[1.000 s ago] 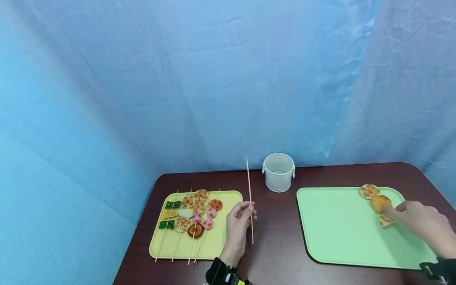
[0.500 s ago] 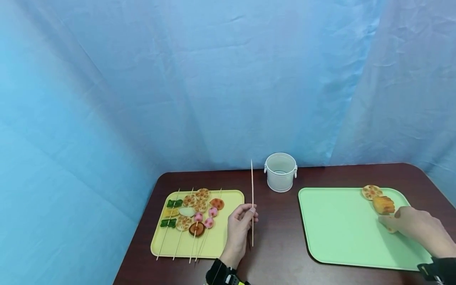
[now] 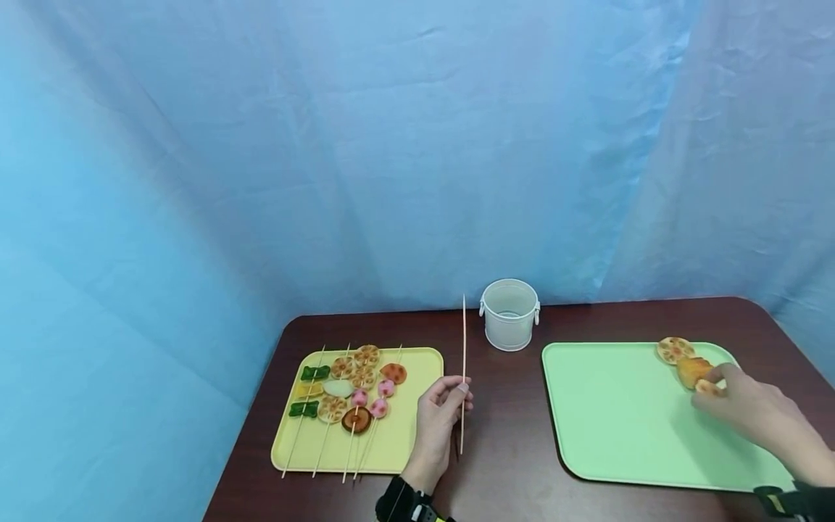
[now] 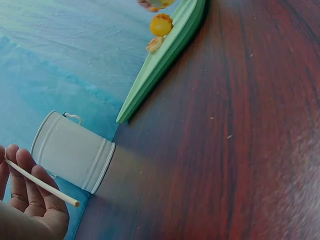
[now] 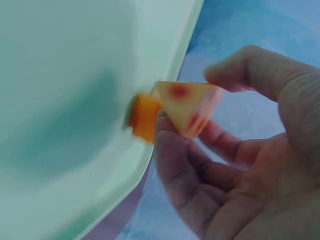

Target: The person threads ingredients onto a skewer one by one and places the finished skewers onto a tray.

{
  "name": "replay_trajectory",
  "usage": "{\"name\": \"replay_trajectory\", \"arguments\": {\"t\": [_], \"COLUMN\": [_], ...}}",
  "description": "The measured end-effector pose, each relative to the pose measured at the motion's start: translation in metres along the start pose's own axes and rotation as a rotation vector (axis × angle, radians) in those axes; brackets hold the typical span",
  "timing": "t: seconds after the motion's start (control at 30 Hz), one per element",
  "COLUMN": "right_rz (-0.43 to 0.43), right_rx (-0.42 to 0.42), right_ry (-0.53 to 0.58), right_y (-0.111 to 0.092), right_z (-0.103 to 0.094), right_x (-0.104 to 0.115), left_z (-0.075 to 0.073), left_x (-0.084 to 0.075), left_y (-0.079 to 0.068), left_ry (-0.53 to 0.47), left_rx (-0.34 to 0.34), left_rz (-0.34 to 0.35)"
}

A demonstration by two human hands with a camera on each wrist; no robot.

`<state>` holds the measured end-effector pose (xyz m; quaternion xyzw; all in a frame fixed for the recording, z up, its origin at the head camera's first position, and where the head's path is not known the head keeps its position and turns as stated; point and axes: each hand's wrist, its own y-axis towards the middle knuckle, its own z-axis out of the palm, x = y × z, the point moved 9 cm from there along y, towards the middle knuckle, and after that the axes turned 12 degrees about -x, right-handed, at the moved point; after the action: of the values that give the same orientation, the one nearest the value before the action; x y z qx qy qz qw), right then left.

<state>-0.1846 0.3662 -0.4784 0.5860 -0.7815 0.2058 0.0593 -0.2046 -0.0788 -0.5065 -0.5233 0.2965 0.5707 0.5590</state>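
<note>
Upright in my left hand [image 3: 432,428] is a thin wooden skewer [image 3: 464,337], pinched between thumb and fingers; its blunt lower end shows in the left wrist view. My right hand [image 3: 759,415] pinches a small triangular food piece [image 5: 186,104], pale with reddish spots, above the right part of the green tray [image 3: 620,413]. Close behind those fingers, an orange-brown food piece [image 3: 691,372] lies on the tray. Beyond it, a round lotus root slice [image 3: 675,350] rests at the tray's far edge.
A yellow tray [image 3: 401,453] on the left holds several loaded skewers, with green pieces, lotus root slices, pink pieces and a brown mushroom [image 3: 356,420]. Between the trays, near the back of the dark table [image 3: 502,449], stands a small white bucket [image 3: 509,330]. Blue cloth [image 3: 417,159] hangs behind.
My right hand has taken hold of the triangular piece and raised it from the green tray. The skewer in my left hand has tipped from a slight lean to nearly upright.
</note>
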Motion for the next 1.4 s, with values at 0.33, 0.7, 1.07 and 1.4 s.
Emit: {"name": "replay_trajectory", "arguments": {"t": [0.33, 0.7, 1.07, 1.4], "right_rz": [-0.186, -0.196, 0.011, -0.05], "right_rx": [-0.111, 0.193, 0.211, 0.238], "right_ry": [0.421, 1.492, 1.682, 1.728], "right_y": [-0.005, -0.008, -0.006, -0.01], "right_z": [-0.011, 0.013, 0.027, 0.028], "right_x": [0.066, 0.113, 0.129, 0.156], "left_z": [0.002, 0.01, 0.022, 0.041], "left_x": [0.002, 0.002, 0.007, 0.015], "left_y": [-0.006, -0.014, -0.024, -0.042], "left_ry": [0.071, 0.201, 0.247, 0.274], "left_rx": [0.03, 0.09, 0.176, 0.3], "left_rz": [0.032, 0.058, 0.08, 0.104]}}
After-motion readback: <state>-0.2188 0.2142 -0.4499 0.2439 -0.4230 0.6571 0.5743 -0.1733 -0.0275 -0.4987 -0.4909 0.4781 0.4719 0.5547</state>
